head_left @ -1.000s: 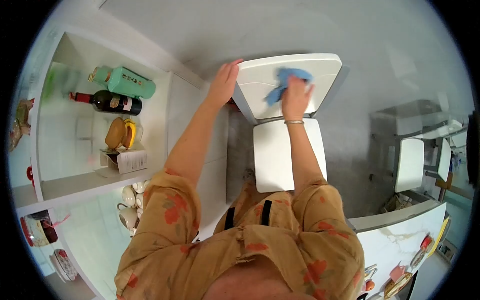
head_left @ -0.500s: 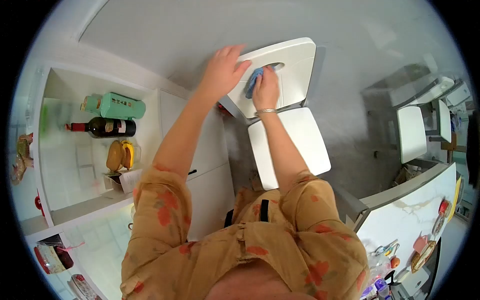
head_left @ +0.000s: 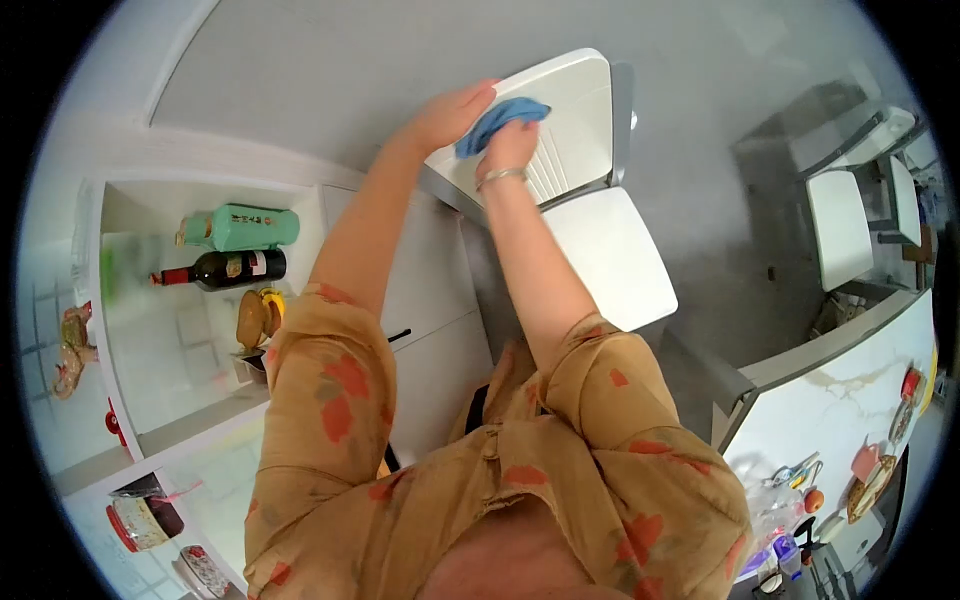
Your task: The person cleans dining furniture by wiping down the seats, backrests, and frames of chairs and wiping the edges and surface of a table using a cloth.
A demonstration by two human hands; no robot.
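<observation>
A white chair with a grey frame stands in front of me, its backrest [head_left: 580, 110] upright and its seat [head_left: 610, 260] nearer to me. My right hand [head_left: 510, 150] presses a blue cloth [head_left: 505, 118] against the backrest, toward its left part. Part of the cloth is bunched under the fingers, and grooves show in the panel beside it. At the left end of the backrest's top edge, my left hand [head_left: 455, 115] holds on, its fingers laid over the rim and partly hidden.
To the left is a lit shelf unit with a green bottle [head_left: 245, 227] and a dark wine bottle [head_left: 225, 269], above white cabinet doors [head_left: 430, 270]. A marble-look table [head_left: 830, 400] with assorted items stands right. Another white chair [head_left: 840, 225] is farther back.
My right hand has slid the cloth up and left across the backrest, where it is more spread out. My left hand, raised with fingers apart before, has come onto the rim.
</observation>
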